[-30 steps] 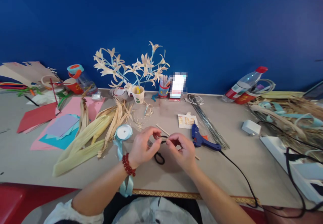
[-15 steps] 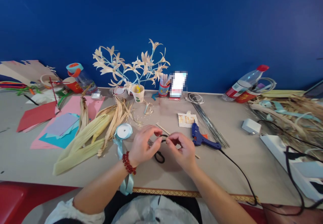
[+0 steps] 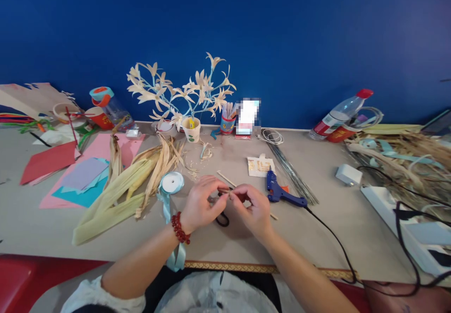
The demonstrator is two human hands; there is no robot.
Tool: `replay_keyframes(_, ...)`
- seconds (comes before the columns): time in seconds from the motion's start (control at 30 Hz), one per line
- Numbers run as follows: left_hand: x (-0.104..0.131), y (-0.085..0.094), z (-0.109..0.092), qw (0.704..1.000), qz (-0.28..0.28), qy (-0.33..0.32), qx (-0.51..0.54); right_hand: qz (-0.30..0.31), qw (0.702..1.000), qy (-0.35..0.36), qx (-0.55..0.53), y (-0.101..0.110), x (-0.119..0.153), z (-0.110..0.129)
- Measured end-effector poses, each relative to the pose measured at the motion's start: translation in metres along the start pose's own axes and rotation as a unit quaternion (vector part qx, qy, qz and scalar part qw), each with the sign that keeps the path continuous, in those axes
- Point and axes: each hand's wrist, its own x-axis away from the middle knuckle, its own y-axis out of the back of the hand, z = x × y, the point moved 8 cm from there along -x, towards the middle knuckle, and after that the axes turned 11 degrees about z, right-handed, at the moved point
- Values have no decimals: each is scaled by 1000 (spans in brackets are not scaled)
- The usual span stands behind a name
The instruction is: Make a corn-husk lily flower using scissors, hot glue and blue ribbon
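My left hand (image 3: pixel 202 203), with a red bead bracelet at its wrist, is over the table with its thumb and fingers closed around black-handled scissors (image 3: pixel 222 220). Part of the black handle shows below the fingers; the blades are hidden. Against its fingertips, my right hand (image 3: pixel 251 208) pinches something small and pale that I cannot make out. A thin stick (image 3: pixel 227 179) lies on the table behind the hands. Left of my left hand rests a roll of light blue ribbon (image 3: pixel 172 182), its tail hanging over the table edge. The blue glue gun (image 3: pixel 282 193) lies right of my right hand.
Corn husks (image 3: pixel 116 200) and coloured paper (image 3: pixel 84 174) lie left. Behind stand husk flowers in a paper cup (image 3: pixel 191 132). Wires (image 3: pixel 294 174) lie beyond the glue gun. At right are a bottle (image 3: pixel 338 115), a white adapter (image 3: pixel 348 174), a power strip (image 3: pixel 384 209) and black cords.
The fingertips of both hands have come closer together, and the black loop that showed between them is now mostly covered. The view has shifted slightly.
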Motion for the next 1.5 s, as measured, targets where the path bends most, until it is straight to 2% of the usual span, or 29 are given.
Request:
replay_keyframes(0.13, 0, -5, 4, 1000, -16, 19, 1, 0, 1000, 8, 17, 0, 1, 3)
replay_keyframes(0.3, 5, 10, 18, 996, -66, 64, 20, -34, 999, -7, -1, 7, 3, -2)
replay_keyframes(0.37, 4, 9, 14, 996, -51, 52, 41, -31, 999, -10, -12, 6, 2, -3)
replay_keyframes(0.47, 2, -2, 2, 999, -3, 15, 46, -10, 1000, -3, -10, 2, 1, -1)
replay_keyframes(0.53, 1, -5, -1, 1000, 0, 6, 26, -4, 1000, 0, -4, 0, 1, 1)
replay_keyframes(0.77, 5, 16, 16, 995, -88, 48, 4, -44, 998, -10, -32, 9, 2, -4)
replay_keyframes(0.93, 1, 7, -3, 999, -31, -30, 8, -16, 999, -12, -45, 3, 0, -6)
replay_keyframes(1.07, 1, 3, -9, 998, -30, -54, -32, -7, 998, -12, -58, 2, 0, -8)
replay_keyframes(1.23, 2, 0, -15, 990, -20, -80, -115, 51, 998, -17, -43, -6, -1, -9)
replay_keyframes(1.4, 3, -4, -19, 983, -6, -80, -167, 38, 999, -13, 26, -6, -1, -8)
replay_keyframes(1.5, 4, -4, -18, 982, -15, -71, -173, 11, 997, -20, 68, 2, -2, -11)
